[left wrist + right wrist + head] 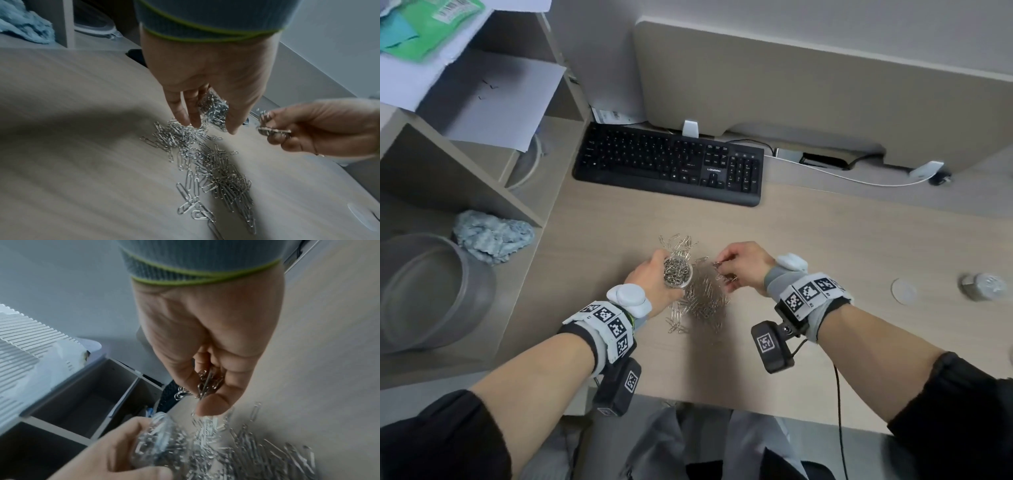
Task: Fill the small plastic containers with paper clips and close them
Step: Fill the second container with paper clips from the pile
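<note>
My left hand (654, 277) grips a small clear plastic container (678, 271), open at the top and nearly full of silver paper clips. The same container (214, 110) shows between my left fingers in the left wrist view, and blurred as the container (158, 439) low in the right wrist view. My right hand (739, 263) pinches a small bunch of clips (207, 382) just right of the container. A loose pile of paper clips (702, 298) lies on the desk under both hands. A round clear lid (904, 291) lies flat at the right, beside another small container (983, 282).
A black keyboard (671, 164) sits behind the pile. At the left stand a shelf unit, a crumpled blue cloth (489, 236) and a large round clear tub (424, 291). A white cable (859, 178) runs along the back right. A divider panel closes off the desk's far side.
</note>
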A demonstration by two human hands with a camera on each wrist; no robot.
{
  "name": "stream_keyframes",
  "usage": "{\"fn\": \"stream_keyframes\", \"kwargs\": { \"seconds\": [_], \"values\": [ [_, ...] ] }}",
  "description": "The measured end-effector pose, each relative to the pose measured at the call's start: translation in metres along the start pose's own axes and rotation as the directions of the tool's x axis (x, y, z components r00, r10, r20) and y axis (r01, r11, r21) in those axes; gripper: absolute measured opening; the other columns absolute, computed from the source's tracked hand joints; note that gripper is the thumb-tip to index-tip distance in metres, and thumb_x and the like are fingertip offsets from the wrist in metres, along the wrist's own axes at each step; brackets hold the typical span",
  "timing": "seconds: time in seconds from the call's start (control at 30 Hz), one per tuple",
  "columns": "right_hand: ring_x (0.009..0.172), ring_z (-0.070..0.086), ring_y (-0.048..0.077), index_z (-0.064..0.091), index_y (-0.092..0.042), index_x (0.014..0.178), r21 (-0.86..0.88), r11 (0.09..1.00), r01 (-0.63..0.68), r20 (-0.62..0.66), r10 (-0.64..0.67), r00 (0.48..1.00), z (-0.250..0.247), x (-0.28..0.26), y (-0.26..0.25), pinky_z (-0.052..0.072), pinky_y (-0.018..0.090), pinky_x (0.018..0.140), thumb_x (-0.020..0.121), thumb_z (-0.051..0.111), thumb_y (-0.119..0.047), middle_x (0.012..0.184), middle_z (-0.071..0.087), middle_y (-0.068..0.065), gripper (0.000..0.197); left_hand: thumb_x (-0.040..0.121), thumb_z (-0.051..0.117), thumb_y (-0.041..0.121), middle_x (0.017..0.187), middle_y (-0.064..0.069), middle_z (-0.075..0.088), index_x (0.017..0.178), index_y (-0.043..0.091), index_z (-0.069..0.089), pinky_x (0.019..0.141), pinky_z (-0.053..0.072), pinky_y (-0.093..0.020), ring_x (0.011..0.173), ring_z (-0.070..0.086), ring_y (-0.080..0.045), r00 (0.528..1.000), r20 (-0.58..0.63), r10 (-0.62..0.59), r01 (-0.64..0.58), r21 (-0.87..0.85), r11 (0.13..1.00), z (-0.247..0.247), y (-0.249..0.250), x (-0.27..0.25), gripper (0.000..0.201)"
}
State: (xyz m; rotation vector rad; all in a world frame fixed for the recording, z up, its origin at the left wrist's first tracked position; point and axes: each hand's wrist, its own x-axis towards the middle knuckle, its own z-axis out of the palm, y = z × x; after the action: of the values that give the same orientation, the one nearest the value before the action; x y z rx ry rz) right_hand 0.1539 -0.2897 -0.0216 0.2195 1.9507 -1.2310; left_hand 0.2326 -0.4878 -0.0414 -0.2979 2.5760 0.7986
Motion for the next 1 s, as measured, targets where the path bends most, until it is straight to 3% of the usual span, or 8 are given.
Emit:
{"fn": "stream_keyframes", "kwargs": {
  "seconds": [0.17,0.27,0.37,0.53,0.6,0.7,0.8,1.0],
  "values": [
    [0.051,0.055,0.027,0.059,-0.001,0.088,0.011,0.993,0.122,0.024,-0.122,0.992,-0.003,-0.017,-0.022,0.056,0.034,0.047,0.084,0.057,0.013,0.066,0.055,0.013,0.015,0.075,0.078,0.035,0.113,-0.006,0.065,0.132,0.019,0.038,0.077,0.051,-0.034,0.093,0.063,-0.028,0.998,0.011,0.061,-0.061,-0.016,0.998,0.006,0.023,0.005,0.071],
    [0.051,0.057,0.027,0.06,-0.004,0.089,-0.13,0.972,0.198,0.028,-0.196,0.98,0.001,-0.025,-0.034,0.056,0.036,0.051,0.085,0.057,0.009,0.068,0.056,0.011,0.015,0.074,0.078,0.036,0.114,-0.007,0.065,0.133,0.018,0.038,0.077,0.052,-0.036,0.096,0.063,-0.03,0.997,-0.002,0.08,-0.08,-0.026,0.996,0.008,0.034,0.007,0.074],
    [0.044,0.06,0.019,0.062,-0.012,0.089,-0.291,0.928,0.232,0.031,-0.233,0.972,0.002,-0.031,-0.042,0.048,0.025,0.041,0.084,0.058,0.003,0.077,0.059,0.004,0.017,0.07,0.079,0.037,0.109,-0.005,0.065,0.129,0.019,0.04,0.07,0.047,-0.033,0.091,0.062,-0.029,0.995,-0.006,0.1,-0.1,-0.043,0.994,0.008,0.041,0.007,0.073],
    [0.049,0.064,0.02,0.064,-0.017,0.097,-0.525,0.803,0.284,0.038,-0.311,0.95,0.005,-0.035,-0.046,0.046,0.023,0.045,0.085,0.058,-0.006,0.088,0.063,-0.001,0.017,0.069,0.078,0.038,0.102,-0.002,0.065,0.12,0.02,0.042,0.065,0.049,-0.034,0.082,0.061,-0.026,0.994,-0.016,0.108,-0.108,-0.031,0.994,0.007,0.045,0.006,0.066],
    [0.054,0.068,0.022,0.066,-0.014,0.099,-0.534,0.788,0.306,0.052,-0.33,0.942,0.008,-0.035,-0.046,0.044,0.017,0.044,0.087,0.059,-0.008,0.092,0.064,0.0,0.015,0.069,0.078,0.038,0.103,-0.002,0.065,0.12,0.02,0.041,0.065,0.05,-0.034,0.081,0.061,-0.025,0.994,-0.023,0.106,-0.107,-0.028,0.994,0.006,0.044,0.007,0.065],
    [0.069,0.073,0.028,0.068,-0.011,0.097,-0.497,0.809,0.314,0.032,-0.344,0.938,0.008,-0.033,-0.049,0.046,0.019,0.051,0.088,0.059,-0.007,0.087,0.067,0.004,0.013,0.071,0.077,0.037,0.105,-0.002,0.064,0.123,0.02,0.04,0.063,0.045,-0.031,0.08,0.059,-0.026,0.995,-0.026,0.1,-0.1,-0.026,0.995,0.005,0.042,0.007,0.066],
    [0.065,0.073,0.026,0.068,-0.009,0.094,-0.426,0.845,0.323,0.016,-0.351,0.936,0.007,-0.034,-0.052,0.047,0.015,0.05,0.09,0.058,-0.004,0.074,0.065,0.0,0.012,0.07,0.078,0.04,0.103,0.0,0.065,0.124,0.023,0.041,0.067,0.049,-0.034,0.085,0.063,-0.027,0.997,-0.03,0.074,-0.075,-0.034,0.997,0.004,0.04,0.007,0.068],
    [0.071,0.071,0.032,0.07,-0.012,0.087,-0.349,0.856,0.38,0.041,-0.391,0.919,0.007,-0.032,-0.055,0.06,0.036,0.072,0.087,0.054,0.003,0.085,0.074,0.014,0.022,0.07,0.077,0.039,0.098,0.003,0.063,0.119,0.024,0.041,0.066,0.043,-0.03,0.087,0.062,-0.026,0.998,-0.033,0.055,-0.058,-0.088,0.994,0.0,0.042,0.008,0.063]
  ]
}}
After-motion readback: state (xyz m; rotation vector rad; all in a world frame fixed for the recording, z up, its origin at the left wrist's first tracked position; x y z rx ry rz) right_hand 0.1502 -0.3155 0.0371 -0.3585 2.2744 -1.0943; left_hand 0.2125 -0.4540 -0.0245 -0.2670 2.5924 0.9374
